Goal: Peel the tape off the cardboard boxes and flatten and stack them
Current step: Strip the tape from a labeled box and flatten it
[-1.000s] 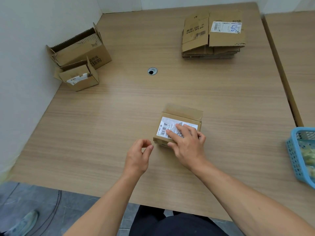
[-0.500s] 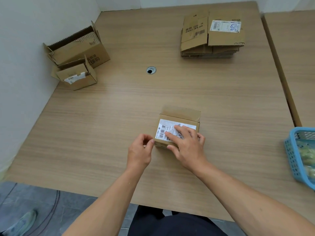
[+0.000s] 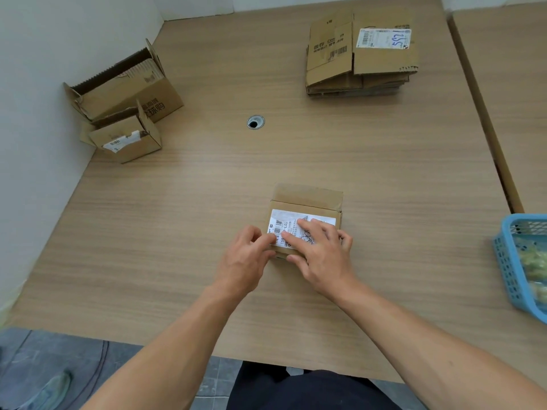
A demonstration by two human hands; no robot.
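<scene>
A small taped cardboard box point(image 3: 307, 198) with a white shipping label point(image 3: 285, 220) lies on the wooden table point(image 3: 384, 173), near its front middle. My right hand point(image 3: 322, 255) lies flat on the label, fingers straight, thumb against the box's front edge. My left hand point(image 3: 247, 261) is at the box's front left corner, with curled fingers on the label's edge and the thumb under the front side, pinching that corner. The hands hide the near part of the box. At the back right sits a stack of flattened boxes point(image 3: 361, 63).
Two open cardboard boxes, a large one point(image 3: 127, 90) and a small one point(image 3: 127, 143), stand at the left against the wall. A cable hole point(image 3: 255, 122) is in the tabletop. A blue plastic basket point(image 3: 509, 261) sits at the right edge, and a second table point(image 3: 518, 84) adjoins there.
My left hand has moved right from the bare tabletop to the box's front left corner and taken hold of it. My right hand has stayed on the label.
</scene>
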